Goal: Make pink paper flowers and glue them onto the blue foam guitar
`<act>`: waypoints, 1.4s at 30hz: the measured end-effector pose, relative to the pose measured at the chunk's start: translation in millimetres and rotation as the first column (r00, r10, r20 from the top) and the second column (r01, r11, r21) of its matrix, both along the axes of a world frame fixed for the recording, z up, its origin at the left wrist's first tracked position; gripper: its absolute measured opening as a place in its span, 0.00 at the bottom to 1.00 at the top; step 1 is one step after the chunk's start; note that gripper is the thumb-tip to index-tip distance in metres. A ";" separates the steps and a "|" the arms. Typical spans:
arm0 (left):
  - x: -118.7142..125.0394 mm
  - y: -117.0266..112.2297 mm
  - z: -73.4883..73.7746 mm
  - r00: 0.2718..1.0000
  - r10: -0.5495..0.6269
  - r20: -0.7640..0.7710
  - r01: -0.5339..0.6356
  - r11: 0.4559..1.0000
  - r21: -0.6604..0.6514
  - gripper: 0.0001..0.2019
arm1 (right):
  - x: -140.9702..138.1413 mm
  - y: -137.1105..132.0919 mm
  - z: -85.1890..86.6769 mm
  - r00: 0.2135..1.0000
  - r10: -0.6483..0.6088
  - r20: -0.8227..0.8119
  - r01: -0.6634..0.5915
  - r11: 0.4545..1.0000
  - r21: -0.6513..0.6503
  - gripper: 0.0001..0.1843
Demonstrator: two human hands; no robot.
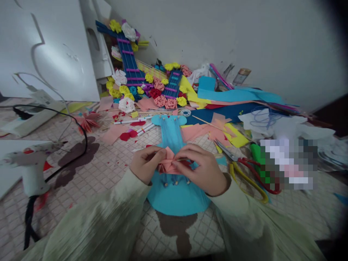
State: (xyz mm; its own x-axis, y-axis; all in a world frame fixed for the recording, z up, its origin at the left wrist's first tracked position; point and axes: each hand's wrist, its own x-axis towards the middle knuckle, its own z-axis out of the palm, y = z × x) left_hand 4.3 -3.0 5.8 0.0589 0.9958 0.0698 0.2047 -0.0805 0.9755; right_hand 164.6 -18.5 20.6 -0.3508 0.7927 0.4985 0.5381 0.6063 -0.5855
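Between my two hands is a folded piece of pink paper [169, 165], with creased layers fanning out at its lower left. My left hand [146, 163] pinches its left side between thumb and fingers. On the right side, my right hand [199, 166] grips the paper with thumb and forefinger. Beneath both hands lies a light blue paper guitar [176, 199], its rounded body toward me and its neck [171, 132] pointing away. Strings run along the neck, and small pegs stand on the body. The hands cover the guitar's middle.
A white glue gun [34, 166] with a black cable stands at left. Scissors [244, 165] with red handles and a yellow-handled pair [252, 188] lie at right. Behind are dark blue paper guitars [130, 61], paper flowers [126, 105], a tape roll [185, 112] and pink scraps [198, 132].
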 end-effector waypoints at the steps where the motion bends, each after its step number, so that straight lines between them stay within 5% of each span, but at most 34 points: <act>1: -0.1 0.3 -0.4 1.000 0.010 -0.008 -0.010 1.000 0.003 0.08 | 0.1 0.1 -0.1 1.000 -0.003 -0.001 0.003 1.000 -0.003 0.03; 21: -6.8 7.2 6.5 0.982 -0.182 -0.051 0.180 0.983 -0.046 0.11 | 2.1 2.5 -4.8 0.998 0.026 0.064 -0.028 0.999 0.021 0.03; 27: -5.7 10.4 1.1 0.981 -0.039 0.190 0.067 0.988 -0.143 0.14 | 1.9 2.0 -0.1 0.999 -0.048 0.001 0.048 0.999 0.010 0.03; 33: -3.4 2.0 10.8 0.957 -0.203 0.206 0.219 0.974 -0.060 0.07 | 4.0 3.9 1.6 0.992 -0.117 -0.055 0.116 0.993 -0.024 0.03; 42: 0.1 -1.3 12.8 0.956 -0.196 0.218 0.223 0.969 -0.107 0.09 | 3.7 3.8 1.4 0.985 -0.140 -0.105 0.131 0.988 -0.086 0.02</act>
State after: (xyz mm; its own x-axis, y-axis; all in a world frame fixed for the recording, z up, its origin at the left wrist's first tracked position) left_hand 4.4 -4.3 18.6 0.2647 0.9640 -0.0262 -0.0081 0.0294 0.9995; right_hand 168.3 -14.7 22.0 -0.1837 0.8675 0.4623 0.5416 0.4818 -0.6888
